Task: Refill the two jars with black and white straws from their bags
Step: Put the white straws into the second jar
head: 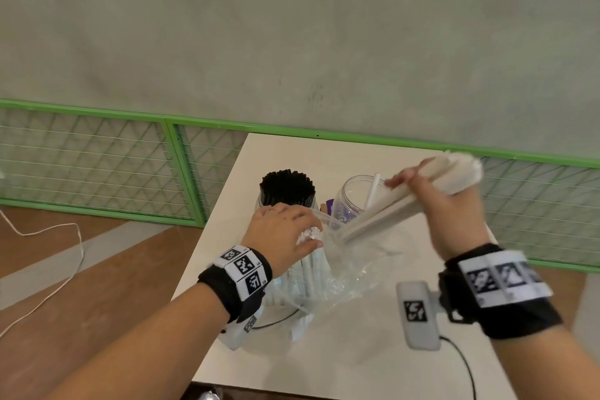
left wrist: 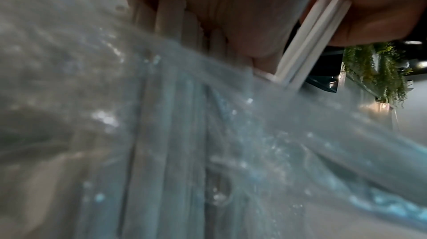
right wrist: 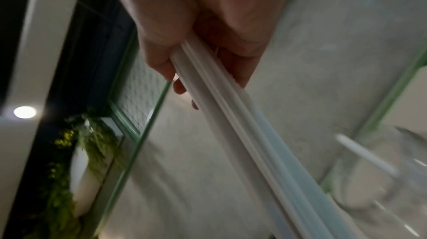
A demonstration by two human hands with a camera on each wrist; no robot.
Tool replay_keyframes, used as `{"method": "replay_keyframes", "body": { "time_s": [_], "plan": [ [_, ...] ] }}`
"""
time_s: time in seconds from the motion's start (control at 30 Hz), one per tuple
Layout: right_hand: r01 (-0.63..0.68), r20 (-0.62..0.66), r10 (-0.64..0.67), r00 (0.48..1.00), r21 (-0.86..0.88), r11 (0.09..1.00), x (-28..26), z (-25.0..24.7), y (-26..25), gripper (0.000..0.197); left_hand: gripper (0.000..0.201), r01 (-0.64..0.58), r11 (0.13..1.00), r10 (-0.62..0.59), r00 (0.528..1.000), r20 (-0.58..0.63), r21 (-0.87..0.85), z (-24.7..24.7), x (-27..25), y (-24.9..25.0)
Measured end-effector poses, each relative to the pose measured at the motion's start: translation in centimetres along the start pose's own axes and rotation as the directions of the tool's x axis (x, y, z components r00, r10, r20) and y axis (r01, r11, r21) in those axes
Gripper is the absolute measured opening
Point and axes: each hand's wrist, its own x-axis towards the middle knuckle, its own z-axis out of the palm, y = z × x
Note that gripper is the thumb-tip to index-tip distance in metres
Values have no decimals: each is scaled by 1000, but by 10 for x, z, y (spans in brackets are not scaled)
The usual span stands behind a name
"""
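A clear bag (head: 344, 273) of white straws (head: 313, 269) stands on the white table (head: 373, 351). My left hand (head: 285, 230) grips the tops of the bagged white straws (left wrist: 171, 20). My right hand (head: 451, 204) grips a bundle of white straws (head: 389, 208), tilted, its lower end just over the bag's mouth beside the clear jar (head: 354, 201). That jar holds a single white straw (head: 372, 191). In the right wrist view the bundle (right wrist: 249, 133) runs down from my fingers (right wrist: 161, 60). The other jar (head: 287, 191), behind my left hand, is packed with black straws.
A green wire-mesh fence (head: 97, 159) runs behind the table against a grey wall. A thin cable (head: 48, 269) lies on the wooden floor at the left. A black cord (head: 464, 364) trails over the table's near right part.
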Motion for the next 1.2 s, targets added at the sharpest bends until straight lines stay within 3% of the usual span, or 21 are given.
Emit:
{"method": "replay_keyframes", "body": {
  "time_s": [0.07, 0.2, 0.37, 0.57, 0.73, 0.87, 1.0, 1.1, 1.2],
  "plan": [
    [43, -63, -41, 997, 20, 999, 22, -17, -15, 19, 52, -1, 1000, 1, 1000, -2, 3, 0, 0, 1],
    [60, -127, -52, 990, 63, 996, 61, -28, -17, 28, 51, 7, 1000, -7, 1000, -5, -7, 0, -1, 5],
    [-84, -90, 80, 993, -34, 996, 95, -20, 37, 11, 50, 31, 999, -31, 999, 11, 13, 1, -1, 9],
    [-262, -44, 259, 965, -71, 962, 105, -2, 102, 16, 50, 68, 997, -69, 997, 32, 36, -1, -1, 15],
    [-336, 2, 344, 939, -205, 919, 111, 1, 134, 36, 47, 86, 996, -87, 996, 22, 19, -2, -2, 19],
    [-227, 54, 279, 959, -445, 866, 113, -5, 149, 54, 39, 92, 996, -92, 996, -10, 9, 0, -1, 21],
    [-173, 101, 310, 945, -651, 739, 111, -20, 161, 68, 36, 99, 995, -99, 995, -7, 14, 1, 0, 21],
    [-69, 230, 372, 899, -765, 640, 106, -30, 163, 62, 34, 99, 995, -99, 995, -27, 2, 0, 1, 23],
    [55, 315, 373, 873, -823, 566, 109, -33, 163, 40, 31, 105, 994, -105, 994, -33, -3, 1, 1, 23]
  ]
}}
